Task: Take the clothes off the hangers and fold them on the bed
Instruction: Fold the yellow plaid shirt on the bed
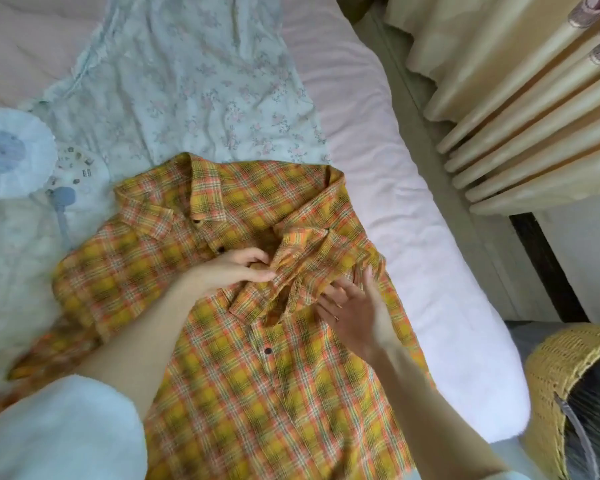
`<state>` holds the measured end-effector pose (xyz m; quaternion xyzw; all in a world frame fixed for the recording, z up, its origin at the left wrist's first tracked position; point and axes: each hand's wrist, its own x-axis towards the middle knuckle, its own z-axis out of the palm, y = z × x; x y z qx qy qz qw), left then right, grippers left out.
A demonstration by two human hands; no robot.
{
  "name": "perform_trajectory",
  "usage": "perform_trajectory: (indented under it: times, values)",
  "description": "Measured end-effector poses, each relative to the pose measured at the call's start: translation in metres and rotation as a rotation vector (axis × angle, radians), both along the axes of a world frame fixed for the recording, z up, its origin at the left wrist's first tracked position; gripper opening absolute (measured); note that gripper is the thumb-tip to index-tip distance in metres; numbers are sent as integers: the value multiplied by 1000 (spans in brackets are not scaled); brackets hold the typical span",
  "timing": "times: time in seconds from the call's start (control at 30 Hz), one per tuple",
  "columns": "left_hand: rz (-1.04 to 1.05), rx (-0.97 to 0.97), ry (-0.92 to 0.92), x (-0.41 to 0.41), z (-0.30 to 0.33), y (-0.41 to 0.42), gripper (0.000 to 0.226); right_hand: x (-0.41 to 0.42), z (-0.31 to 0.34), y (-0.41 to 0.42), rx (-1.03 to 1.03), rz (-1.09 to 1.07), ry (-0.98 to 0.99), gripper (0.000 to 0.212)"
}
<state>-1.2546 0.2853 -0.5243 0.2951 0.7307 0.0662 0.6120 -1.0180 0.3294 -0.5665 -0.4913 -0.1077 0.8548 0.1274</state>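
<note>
Head view, steeply down, seemingly close

Cream pleated curtains (520,109), wicker basket (555,372)

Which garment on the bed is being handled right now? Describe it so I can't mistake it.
On the pink bed, nearest the camera, lies the plaid shirt under both hands. It is yellow-orange checked with dark buttons, unlike the pale floral dress spread beyond its collar.

Matt woven plaid cloth shirt (243,358), thin crinkled floral cotton dress (194,81), rough wicker basket (555,372).
</note>
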Motion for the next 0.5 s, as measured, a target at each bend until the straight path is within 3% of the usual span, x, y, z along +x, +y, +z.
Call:
perform_trajectory:
  times: [0.07,0.1,0.13,0.2,0.27,0.33,0.43,0.5]
  values:
    - [42,32,6,-1,-3,-3,9,-6,3,2,108,138,-87,97]
    - [70,50,6,-1,-5,-5,6,-10,4,2,161,170,-126,88]
    - [110,48,11,0,-4,-7,11,-16,7,3,204,187,-169,69]
    - [90,6,-15,2,-1,-11,51,-26,16,0,213,197,-201,26]
    - [54,-19,-30,3,1,-14,82,-33,20,-9,125,129,-129,26]
    - [65,-16,26,3,0,-24,73,-36,17,-21,49,78,-85,27]
    - [146,-5,100,-12,2,-47,77,-42,18,-47,-10,94,-73,6]
    - [144,28,187,-24,5,-63,71,-49,26,-66,-19,146,-47,9]
